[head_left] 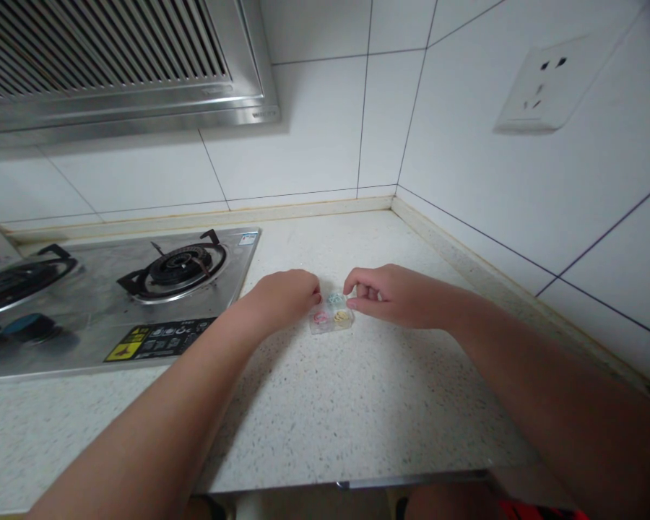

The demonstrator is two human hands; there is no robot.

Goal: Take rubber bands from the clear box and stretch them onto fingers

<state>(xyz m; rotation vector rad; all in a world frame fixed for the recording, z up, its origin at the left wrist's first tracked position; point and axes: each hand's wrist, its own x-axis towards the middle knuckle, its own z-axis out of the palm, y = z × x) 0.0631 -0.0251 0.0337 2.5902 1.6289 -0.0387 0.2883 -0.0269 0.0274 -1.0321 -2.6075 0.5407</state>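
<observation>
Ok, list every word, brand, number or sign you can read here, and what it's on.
Nothing reads clearly.
Hood: corner mark, too blurred.
Stove: black-and-yellow label, print too small.
Stove: blue-and-white sticker, too small.
Box: no text I can make out.

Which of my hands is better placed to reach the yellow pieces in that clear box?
Probably your right hand: it is at the right side of the clear box, near the yellow pieces, fingertips parted. Your left hand is opposite, nearer the pink pieces.
</observation>
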